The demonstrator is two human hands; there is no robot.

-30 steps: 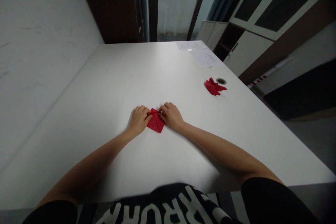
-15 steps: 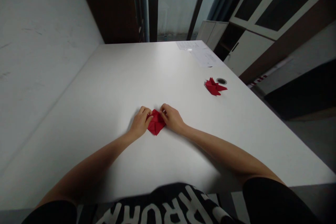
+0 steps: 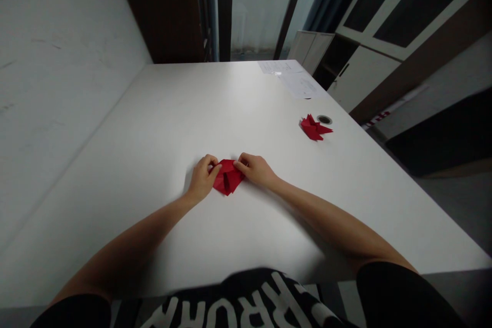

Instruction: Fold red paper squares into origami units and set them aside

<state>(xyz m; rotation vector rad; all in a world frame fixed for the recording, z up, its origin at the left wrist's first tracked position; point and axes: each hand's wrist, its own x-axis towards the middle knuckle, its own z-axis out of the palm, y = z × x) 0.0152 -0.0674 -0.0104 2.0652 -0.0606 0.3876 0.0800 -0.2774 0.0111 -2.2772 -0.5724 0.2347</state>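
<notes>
Head view: a white surface (image 3: pixel 154 128) fills the frame, with white sheets (image 3: pixel 294 79) at its far edge. Near its middle, the left hand (image 3: pixel 200 180) and right hand (image 3: pixel 258 170) pinch a red paper (image 3: pixel 227 178) from either side, fingers closed on its edges. Over the last second it has spread wider and a crease now stands up at its centre, so the fold looks half-made. A smaller folded red piece (image 3: pixel 314 128) lies well apart.

both hands, left (image 3: pixel 202 179) and right (image 3: pixel 257 169), pinch a red folded paper (image 3: pixel 227 179) on the white table (image 3: pixel 154 128).
</notes>
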